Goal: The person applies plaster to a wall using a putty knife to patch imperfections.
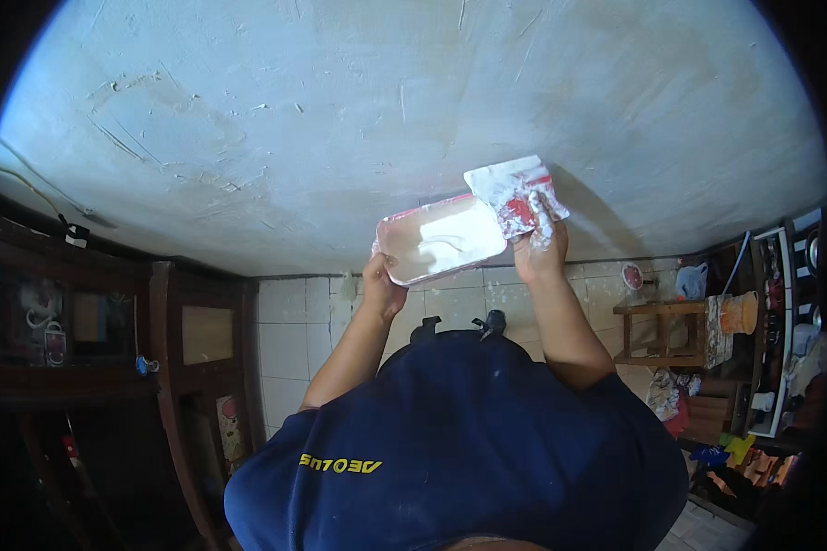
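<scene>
My left hand (pixel 382 286) is closed on the near left corner of a shallow rectangular tray (pixel 406 243) with a pinkish rim. Soft white paste (pixel 450 234) lies inside, thicker toward the right end. In my right hand (pixel 542 255) is a flat, wide putty scraper (pixel 510 182), white and red and smeared with paste. White paste coats the fingers of that hand too. The scraper is just beyond the tray's right end; whether they touch I cannot tell. Ahead of both hands rises a pale wall (pixel 340 138) with rough ridges and patches.
Dark wooden cabinets (pixel 165 367) stand at the left. On the right are a wooden stool (pixel 662 335), an orange bucket (pixel 738 314) and cluttered shelves (pixel 786 321). A cable (pixel 32 188) runs along the wall at the far left. Pale tiles (pixel 285 326) cover the floor.
</scene>
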